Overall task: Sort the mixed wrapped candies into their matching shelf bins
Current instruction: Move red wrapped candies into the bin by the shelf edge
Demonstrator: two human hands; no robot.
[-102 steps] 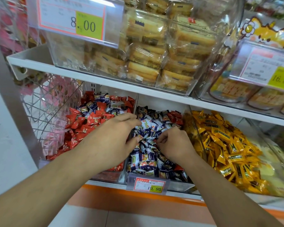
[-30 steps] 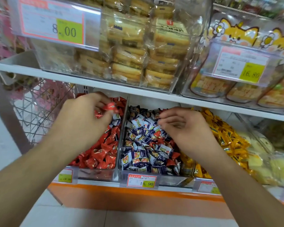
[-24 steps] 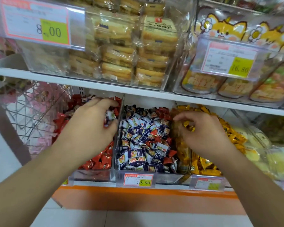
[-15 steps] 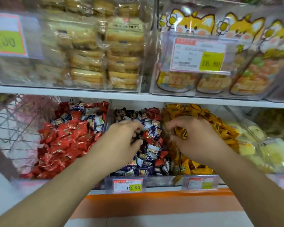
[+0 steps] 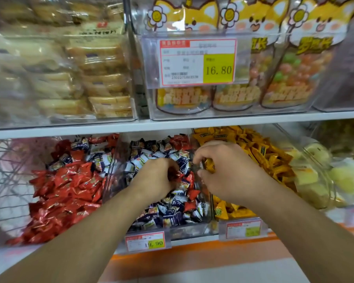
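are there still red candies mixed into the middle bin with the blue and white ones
Yes, several red candies lie among the blue and white candies in the middle bin, at its back and centre.

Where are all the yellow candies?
In the head view, the yellow candies fill the lower-shelf bin right of the blue-and-white candies, just beyond the right hand.
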